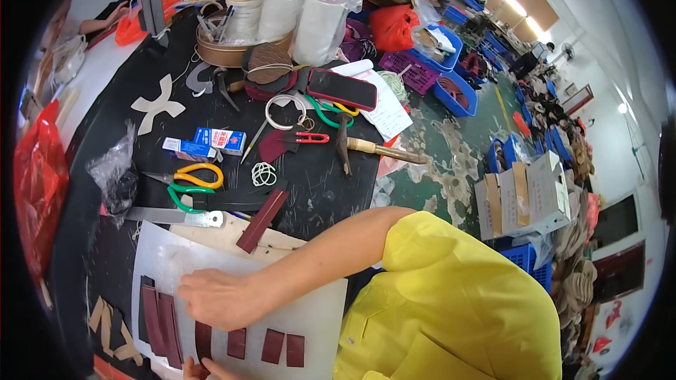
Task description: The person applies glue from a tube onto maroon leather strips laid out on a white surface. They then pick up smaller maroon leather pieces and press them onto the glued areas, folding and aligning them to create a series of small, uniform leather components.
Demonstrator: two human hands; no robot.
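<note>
Maroon strips (168,327) make up the work: two long ones lie side by side on a pale sheet (317,313) on the black bench (313,204), next to one black strip (144,309). Three short maroon pieces (273,345) sit apart to the right. Between these groups is a single dark strip (203,341), with the right hand (222,299) over its upper end and the left hand (204,369) at its lower end. The right grip is curled with its fingertips hidden, and the left is cut off by the lower edge; I cannot tell how tightly either closes. One more maroon strip (263,220) lies beyond the sheet.

Farther up are two pairs of scissors (193,184), one partly under a red-cased phone (343,89), plus one red-handled snip (310,138), two hammers (343,144), one metal ruler (179,217) and two small blue-and-white boxes (211,144).

Among the containers, one round brown tin (215,55) holds pens and slim tools. On the floor, one blue crate (454,95) carries brownish-maroon pieces, and another blue crate (451,60) behind it carries pale items. One purple crate (408,72) stands beside them; its contents are unclear. Nearer, an open cardboard box (535,197) shows its flaps.
</note>
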